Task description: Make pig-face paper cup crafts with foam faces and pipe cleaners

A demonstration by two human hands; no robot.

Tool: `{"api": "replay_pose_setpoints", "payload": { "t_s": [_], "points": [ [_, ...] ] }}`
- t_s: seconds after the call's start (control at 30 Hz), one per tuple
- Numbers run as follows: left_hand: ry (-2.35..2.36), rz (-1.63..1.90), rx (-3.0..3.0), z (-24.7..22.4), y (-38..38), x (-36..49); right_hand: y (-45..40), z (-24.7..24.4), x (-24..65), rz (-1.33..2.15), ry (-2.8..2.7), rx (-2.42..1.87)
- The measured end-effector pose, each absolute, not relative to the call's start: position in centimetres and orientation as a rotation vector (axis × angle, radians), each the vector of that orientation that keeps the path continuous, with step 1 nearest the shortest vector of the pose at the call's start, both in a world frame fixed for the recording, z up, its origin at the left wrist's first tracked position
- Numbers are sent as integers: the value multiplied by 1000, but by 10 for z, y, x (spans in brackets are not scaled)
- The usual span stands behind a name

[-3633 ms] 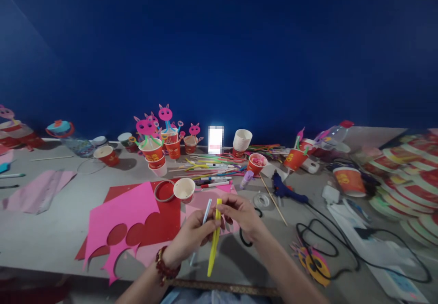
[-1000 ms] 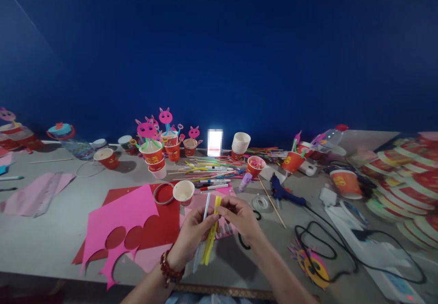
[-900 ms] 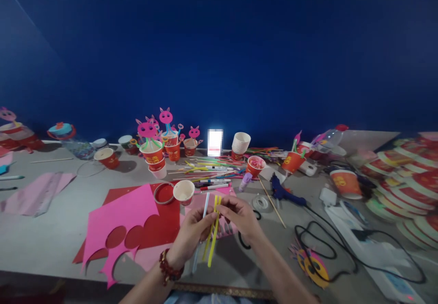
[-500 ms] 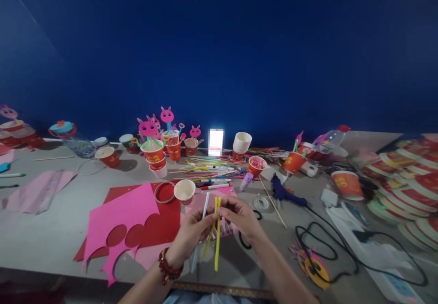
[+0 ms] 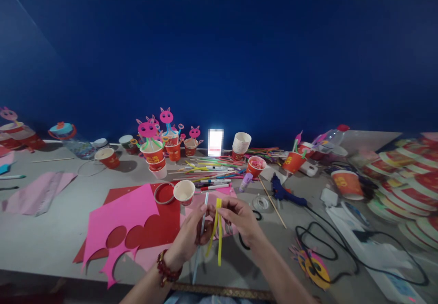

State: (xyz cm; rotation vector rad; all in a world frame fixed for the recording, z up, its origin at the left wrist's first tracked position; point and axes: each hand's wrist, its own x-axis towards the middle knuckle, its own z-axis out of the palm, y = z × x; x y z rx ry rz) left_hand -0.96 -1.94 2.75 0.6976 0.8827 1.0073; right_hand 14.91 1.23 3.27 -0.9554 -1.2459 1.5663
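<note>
My right hand (image 5: pixel 239 215) pinches two yellow pipe cleaners (image 5: pixel 219 244) near their upper ends, and their lower ends hang apart. Close beside it, my left hand (image 5: pixel 191 228) is closed around a pale blue pipe cleaner (image 5: pixel 196 263) that slants down past the palm. The left fingertips are near the yellow pair; whether they touch it is hard to tell. Below the hands lie light pink sheets (image 5: pixel 191 210) and a pair of black-handled scissors (image 5: pixel 243 241), partly covered by my right hand.
Pink foam with round cutouts (image 5: pixel 119 212) lies on a red sheet (image 5: pixel 171 226) at left. A paper cup (image 5: pixel 185 192) stands behind my hands, before many pipe cleaners and markers (image 5: pixel 212 171). At right are a glue gun (image 5: pixel 287 192), its cord and a power strip (image 5: pixel 369 258).
The left fingers have drawn back slightly from the yellow pipe cleaners, and the pale blue one has slid a little lower. My right hand still pinches the yellow pair.
</note>
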Motion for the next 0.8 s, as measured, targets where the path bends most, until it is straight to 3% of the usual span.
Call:
{"api": "replay_pose_setpoints", "payload": {
  "t_s": [0.5,0.8],
  "points": [
    [965,1232,902,9,-32,1,6,32,136,1487,-1218,-922],
    [890,1180,942,20,-30,6,0,36,136,1392,-1337,-960]
  ]
}}
